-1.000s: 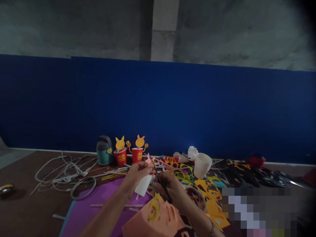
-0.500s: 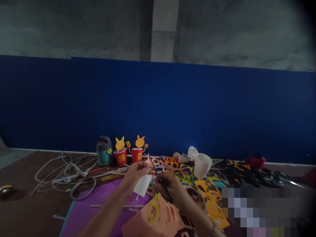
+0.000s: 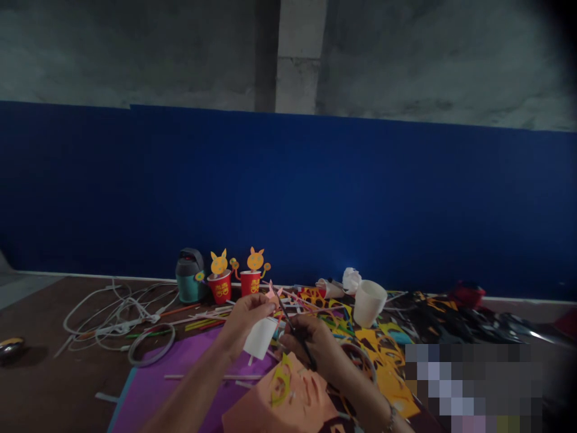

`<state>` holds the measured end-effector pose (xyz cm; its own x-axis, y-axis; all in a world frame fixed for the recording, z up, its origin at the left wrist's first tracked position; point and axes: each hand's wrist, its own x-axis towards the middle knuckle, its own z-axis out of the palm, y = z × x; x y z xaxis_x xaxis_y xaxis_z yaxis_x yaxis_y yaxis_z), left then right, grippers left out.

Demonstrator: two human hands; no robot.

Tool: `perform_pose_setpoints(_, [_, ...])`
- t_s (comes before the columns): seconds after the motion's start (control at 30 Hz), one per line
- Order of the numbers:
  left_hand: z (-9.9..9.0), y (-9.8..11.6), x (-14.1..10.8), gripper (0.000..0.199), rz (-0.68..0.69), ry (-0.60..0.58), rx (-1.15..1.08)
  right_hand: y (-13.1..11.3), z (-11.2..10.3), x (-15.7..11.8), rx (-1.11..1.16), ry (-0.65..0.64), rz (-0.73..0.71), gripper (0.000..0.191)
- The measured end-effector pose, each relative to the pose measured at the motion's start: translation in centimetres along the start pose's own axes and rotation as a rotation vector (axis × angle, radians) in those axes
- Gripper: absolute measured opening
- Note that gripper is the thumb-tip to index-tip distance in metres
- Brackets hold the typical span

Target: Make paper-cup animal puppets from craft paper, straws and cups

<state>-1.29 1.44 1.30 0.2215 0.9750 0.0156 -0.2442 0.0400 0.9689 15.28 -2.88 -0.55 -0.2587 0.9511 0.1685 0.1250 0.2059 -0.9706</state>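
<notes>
My left hand (image 3: 253,311) pinches a small pink paper cutout (image 3: 273,292) with pointed tips. Closed around a pair of dark scissors (image 3: 306,350) is my right hand (image 3: 312,340); the blades point up and away, right beside the cutout. Whether the blades touch the paper I cannot tell. Under my hands lie a white piece of paper (image 3: 260,338) and an orange sheet (image 3: 279,403) with cut holes and a yellow-green scrap (image 3: 282,382). A purple sheet (image 3: 166,385) spreads to the left.
Two red paper cups (image 3: 250,284) carry yellow cat-like paper figures. Beside them stands a teal and grey container (image 3: 189,276). White cables (image 3: 121,313) coil on the left. A white cup (image 3: 369,302), crumpled white paper (image 3: 351,280) and yellow paper scraps (image 3: 392,373) lie right. A blue panel (image 3: 288,198) rises behind.
Both hands stay almost in place, with only a slight shift of the fingers and scissors. The other things on the table have not moved.
</notes>
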Motion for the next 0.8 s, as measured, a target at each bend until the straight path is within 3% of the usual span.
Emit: perform_pose_setpoints(0.8, [-0.91,-0.01,0.49,0.021,0.053,-0.039,0.01,0.49,-0.77,0.04,-0.179,-0.009,0.002,0.029])
